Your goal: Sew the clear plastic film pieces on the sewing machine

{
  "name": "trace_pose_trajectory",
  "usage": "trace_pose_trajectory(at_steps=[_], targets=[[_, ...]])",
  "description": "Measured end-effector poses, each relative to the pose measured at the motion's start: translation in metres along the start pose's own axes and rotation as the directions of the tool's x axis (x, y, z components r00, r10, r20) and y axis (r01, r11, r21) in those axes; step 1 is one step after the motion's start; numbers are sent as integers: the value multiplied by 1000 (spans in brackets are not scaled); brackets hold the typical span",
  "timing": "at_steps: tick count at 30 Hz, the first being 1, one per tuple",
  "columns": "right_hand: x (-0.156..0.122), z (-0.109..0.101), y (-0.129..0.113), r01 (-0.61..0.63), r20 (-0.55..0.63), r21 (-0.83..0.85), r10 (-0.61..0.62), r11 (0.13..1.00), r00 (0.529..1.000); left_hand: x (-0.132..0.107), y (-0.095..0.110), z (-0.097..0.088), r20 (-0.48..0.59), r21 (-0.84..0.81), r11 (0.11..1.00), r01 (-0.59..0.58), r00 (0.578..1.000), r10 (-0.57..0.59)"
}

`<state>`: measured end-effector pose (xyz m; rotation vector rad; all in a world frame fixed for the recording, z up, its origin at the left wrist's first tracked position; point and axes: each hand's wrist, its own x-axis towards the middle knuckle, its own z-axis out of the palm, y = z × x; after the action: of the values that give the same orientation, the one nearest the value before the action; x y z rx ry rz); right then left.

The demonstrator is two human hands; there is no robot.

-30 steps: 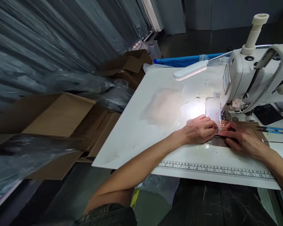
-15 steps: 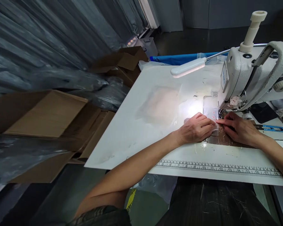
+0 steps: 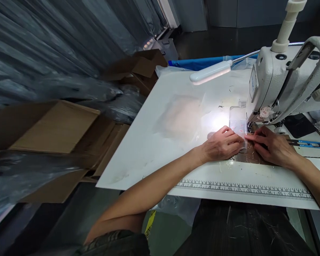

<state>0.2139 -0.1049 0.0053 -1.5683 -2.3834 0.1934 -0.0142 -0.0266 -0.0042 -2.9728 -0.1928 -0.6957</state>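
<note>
A thin, see-through whitish piece (image 3: 237, 125) with small pink marks lies flat under the needle area of a white sewing machine (image 3: 265, 81). My left hand (image 3: 223, 144) rests on its left side, with bent fingers pressed together on the material. From the right, my right hand (image 3: 273, 146) meets its near right edge, index finger stretched toward the left fingertips and the others curled. The right fingertips seem to pinch the edge just in front of the presser foot (image 3: 249, 126). Part of the piece is hidden beneath my left hand.
Blue-handled thread snips (image 3: 310, 144) lie right of my right hand. A lit lamp (image 3: 210, 73) hangs over the white table (image 3: 149, 153), whose front edge carries a printed ruler (image 3: 240, 189). Open cardboard boxes (image 3: 56, 128) and plastic bags (image 3: 128, 105) stand left.
The view has shifted slightly, so the machine sits a little higher and further right. Both hands keep nearly the same place on the piece.
</note>
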Motion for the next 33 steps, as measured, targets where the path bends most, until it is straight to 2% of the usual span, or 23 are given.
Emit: trace_pose_trajectory(at_steps=[3, 8, 16, 20, 23, 26, 30, 33], targets=[[-2, 0, 1, 22, -20, 21, -22, 1000, 1000, 0, 0, -1, 34, -1, 1000, 13, 999, -13], [-1, 1, 2, 22, -2, 1, -22, 1000, 1000, -1, 0, 1, -12, 21, 999, -46, 999, 46], [-2, 0, -2, 24, -6, -40, -24, 999, 1000, 0, 1, 1, 46, 67, 997, -36, 998, 33], [-3, -1, -2, -2, -32, 69, 4, 998, 999, 1, 2, -1, 76, 67, 997, -31, 997, 26], [-3, -5, -3, -56, -54, 203, 68, 978, 996, 1, 3, -1, 18, 67, 997, -45, 999, 44], [-2, -8, -5, -98, -72, 254, 120, 962, 990, 0, 3, 0, -39, 69, 996, -62, 997, 65], [-3, -9, -6, -83, -94, 249, 110, 965, 989, 2, 4, -1, 31, 60, 998, -23, 999, 21], [-4, -9, -4, -12, -100, 209, 34, 978, 994, 2, 6, 0, 75, 55, 998, -2, 997, -2]])
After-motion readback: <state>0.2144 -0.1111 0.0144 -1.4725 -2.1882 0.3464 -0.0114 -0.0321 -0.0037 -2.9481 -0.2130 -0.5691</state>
